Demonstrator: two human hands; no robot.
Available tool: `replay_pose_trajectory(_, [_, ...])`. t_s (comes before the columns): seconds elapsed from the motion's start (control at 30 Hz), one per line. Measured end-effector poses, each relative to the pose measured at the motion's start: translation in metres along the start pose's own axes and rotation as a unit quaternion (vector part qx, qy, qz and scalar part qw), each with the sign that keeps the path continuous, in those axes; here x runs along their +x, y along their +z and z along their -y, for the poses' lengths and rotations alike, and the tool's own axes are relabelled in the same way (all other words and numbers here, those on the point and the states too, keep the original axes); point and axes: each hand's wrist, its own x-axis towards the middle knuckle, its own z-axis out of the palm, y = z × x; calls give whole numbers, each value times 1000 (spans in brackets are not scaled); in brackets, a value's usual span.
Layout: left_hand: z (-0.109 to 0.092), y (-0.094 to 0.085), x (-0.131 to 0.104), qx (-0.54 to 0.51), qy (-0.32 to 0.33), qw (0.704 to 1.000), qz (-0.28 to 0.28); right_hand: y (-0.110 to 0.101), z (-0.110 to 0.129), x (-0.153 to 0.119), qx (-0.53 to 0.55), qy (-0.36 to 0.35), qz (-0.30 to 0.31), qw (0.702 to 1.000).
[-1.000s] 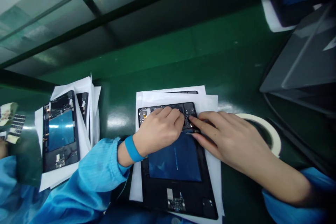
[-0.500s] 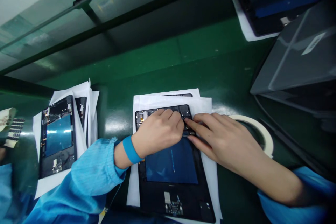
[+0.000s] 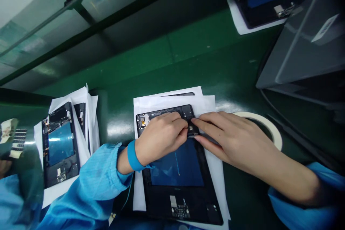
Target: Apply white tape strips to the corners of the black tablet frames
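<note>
An opened black tablet (image 3: 194, 206) with a blue panel and exposed circuit parts lies on white sheets (image 3: 207, 101). My left hand (image 3: 163, 133), with a blue wristband, is over its upper part, fingers closed in a pinch near the upper right; whatever lies between the fingertips is too small to make out. My right hand (image 3: 231, 136) reaches in from the right. Its forefinger and thumb are spread at the tablet's right edge, close to the left fingertips, and the other fingers lie over the edge. No held object shows in it.
More opened tablets (image 3: 61, 143) lie on paper at left. A tape roll (image 3: 273, 131) is partly behind my right hand. A grey box-like object (image 3: 304, 50) stands at right, beside another tablet (image 3: 258, 16). A co-worker's sleeve (image 3: 10, 197) shows at far left.
The view has shifted slightly. My left hand has turned a little and its pinched thumb and forefinger show more clearly. My right hand remains at the tablet's right edge.
</note>
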Motion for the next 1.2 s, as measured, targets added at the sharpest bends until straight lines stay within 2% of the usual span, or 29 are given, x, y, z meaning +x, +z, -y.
replay_pose_trajectory(0.13, [2, -1, -2, -20, 0, 1000, 7, 1, 0, 0, -1, -1, 5, 1000])
replay_pose_trajectory(0.27, [5, -6, -2, -29, 8, 999, 44, 1, 0, 0, 2, -5, 3, 1000])
replay_pose_trajectory(0.4, [8, -16, -1, 12, 5, 997, 82, 0, 0, 0, 7, -2, 6, 1000])
replay_pose_trajectory(0.5, [12, -20, 1, 46, 6, 995, 89, 0, 0, 0, 8, -2, 9, 1000])
replay_pose_trajectory(0.63, [17, -17, 5, 99, 25, 993, 52, 0, 1, 0, 1, 3, 13, 1000])
replay_pose_trajectory(0.77, [15, -8, 2, 197, 61, 977, -56, 0, 1, 0, -1, 4, 7, 1000])
replay_pose_trajectory(0.87, [8, -4, -6, 210, 98, 967, -101, 0, 1, 0, 3, -1, 6, 1000])
replay_pose_trajectory(1.0, [-3, -1, -16, 202, 113, 967, -103, 0, 1, 0, 9, 1, 9, 1000])
replay_pose_trajectory(1.2, [-6, 2, -17, 230, 69, 968, -78, 0, 2, 0, 0, 6, 4, 1000])
